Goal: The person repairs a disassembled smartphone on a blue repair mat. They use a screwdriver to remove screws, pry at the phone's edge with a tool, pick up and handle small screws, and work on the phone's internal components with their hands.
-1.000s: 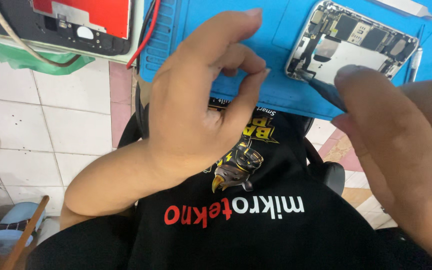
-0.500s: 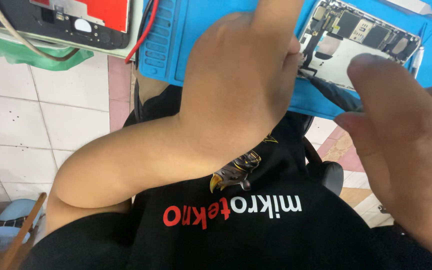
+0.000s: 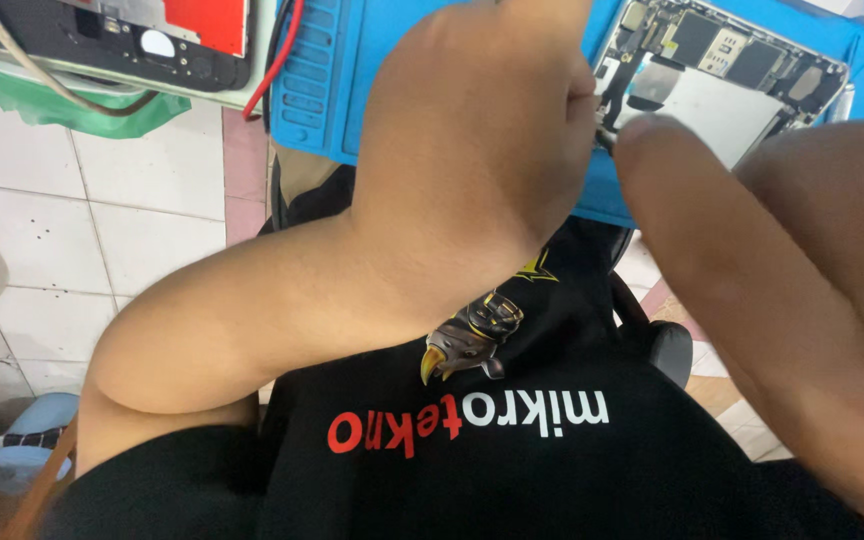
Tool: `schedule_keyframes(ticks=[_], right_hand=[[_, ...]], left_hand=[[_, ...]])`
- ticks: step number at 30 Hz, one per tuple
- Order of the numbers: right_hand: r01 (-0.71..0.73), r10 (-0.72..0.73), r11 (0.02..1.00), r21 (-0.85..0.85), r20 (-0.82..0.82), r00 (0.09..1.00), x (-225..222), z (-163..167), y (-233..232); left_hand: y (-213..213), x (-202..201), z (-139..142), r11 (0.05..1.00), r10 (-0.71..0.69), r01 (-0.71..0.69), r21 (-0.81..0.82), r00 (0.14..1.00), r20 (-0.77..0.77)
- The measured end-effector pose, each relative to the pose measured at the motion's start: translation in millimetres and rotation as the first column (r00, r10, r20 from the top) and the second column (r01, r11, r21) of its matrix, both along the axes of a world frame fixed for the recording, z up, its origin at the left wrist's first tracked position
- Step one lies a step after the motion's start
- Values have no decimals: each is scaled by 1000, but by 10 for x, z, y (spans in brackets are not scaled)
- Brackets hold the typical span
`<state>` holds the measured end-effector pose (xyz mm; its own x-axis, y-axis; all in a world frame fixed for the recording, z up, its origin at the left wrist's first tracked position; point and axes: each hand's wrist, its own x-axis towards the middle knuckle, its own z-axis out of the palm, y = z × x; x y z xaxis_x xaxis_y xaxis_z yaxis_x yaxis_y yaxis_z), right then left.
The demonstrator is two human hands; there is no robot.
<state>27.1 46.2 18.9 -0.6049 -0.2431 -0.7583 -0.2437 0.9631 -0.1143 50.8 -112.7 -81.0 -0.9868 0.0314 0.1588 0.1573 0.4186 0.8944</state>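
Both hands closing in on an opened phone, work on its insides under way.

The right hand (image 3: 782, 290), nearest and blurred, pinches a thin tool at the phone's edge; the left hand (image 3: 472, 150), fingers curled, grip unclear, covers the opened phone (image 3: 732, 70) on the blue mat (image 3: 382, 60). The cover is off, the boards still in place. Since the earlier frames both hands have moved closer over it.

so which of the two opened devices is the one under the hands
The opened phone on the blue mat, circuit boards showing, at both hands' fingers. The other device, black with a red panel, lies off the mat at far left, untouched.
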Motion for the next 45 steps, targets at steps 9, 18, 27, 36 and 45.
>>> schedule_keyframes(ticks=[9,18,27,36,45], right_hand=[[-488,431,844,-221,-262,864,97,219,259],[-496,479,868,-26,-216,851,28,222,-287],[-276,283,959,63,-163,945,181,82,342],[-473,458,881,-19,-215,862,108,56,468],[-636,591,770,-45,-325,738,115,121,466]], left_hand=[[-41,148,-140,1000,9,-5,26,988,-155],[-70,224,-201,1000,18,-13,27,982,-190],[-47,216,-149,1000,16,-19,-16,980,-198],[-3,181,-138,1000,17,-15,12,982,-189],[-9,167,-146,1000,-9,12,11,980,-200]])
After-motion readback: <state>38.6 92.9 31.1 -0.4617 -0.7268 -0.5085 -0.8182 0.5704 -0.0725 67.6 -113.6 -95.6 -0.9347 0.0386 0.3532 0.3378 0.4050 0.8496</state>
